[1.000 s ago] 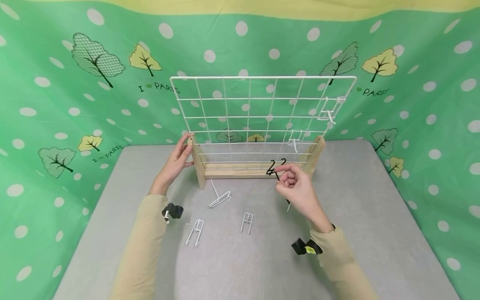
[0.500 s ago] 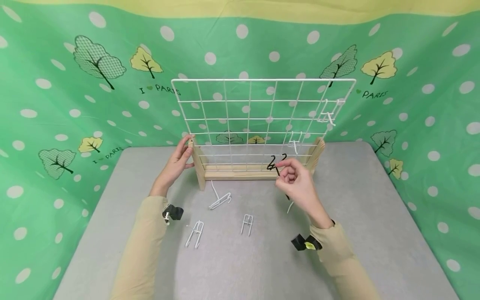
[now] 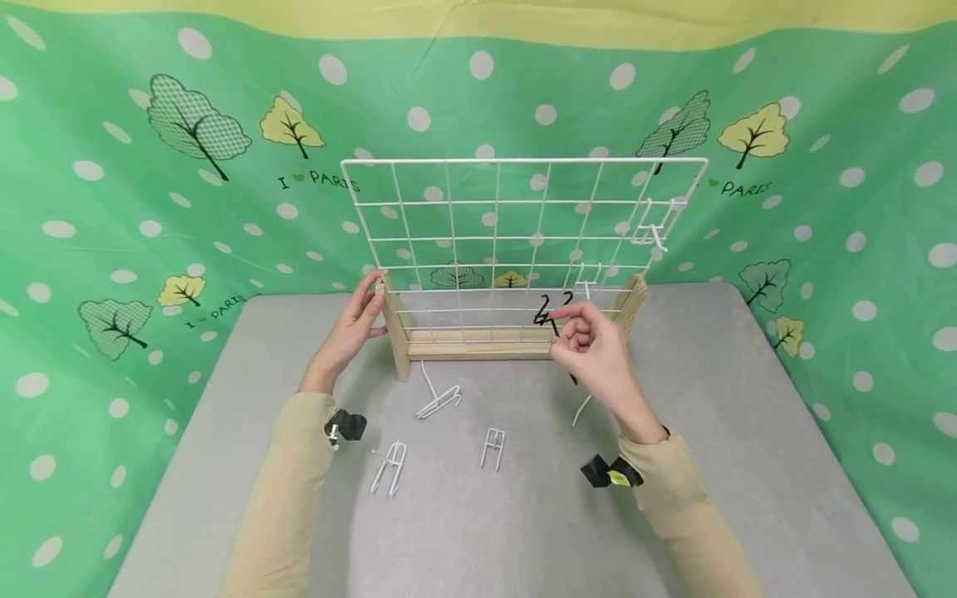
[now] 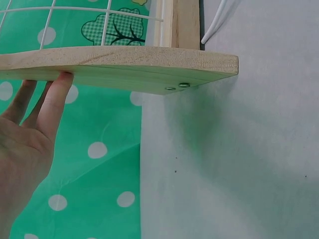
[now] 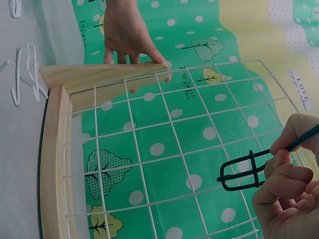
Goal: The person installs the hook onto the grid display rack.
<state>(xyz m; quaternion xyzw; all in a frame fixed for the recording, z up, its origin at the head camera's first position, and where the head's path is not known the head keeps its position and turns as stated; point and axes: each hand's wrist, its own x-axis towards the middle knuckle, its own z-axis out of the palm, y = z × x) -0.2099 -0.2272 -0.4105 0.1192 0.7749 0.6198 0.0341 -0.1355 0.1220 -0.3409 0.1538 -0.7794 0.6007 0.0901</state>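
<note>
A white wire grid panel point(image 3: 497, 202) stands upright in a wooden stand point(image 3: 482, 350). At the stand's left side piece point(image 4: 119, 56), my left hand point(image 3: 345, 336) grips the upper end; the left wrist view shows fingertips against its outer face. My right hand point(image 3: 598, 357) pinches a black wire hook point(image 5: 254, 169) between thumb and index finger. The hook's two bent prongs point up in front of the grid's lower right part, and its stem runs down past the hand. The right wrist view shows its frame close to the wires; whether they touch I cannot tell.
Two white hooks hang on the grid, one at the upper right point(image 3: 650, 237), one lower point(image 3: 588, 285). Several white wire hooks point(image 3: 439, 402) lie on the grey table point(image 3: 478, 540); one pokes out under my right hand. A green patterned cloth point(image 3: 419, 75) surrounds the table.
My right hand has risen a little with the black hook, whose prongs now stand higher against the grid. My left hand keeps its place on the stand.
</note>
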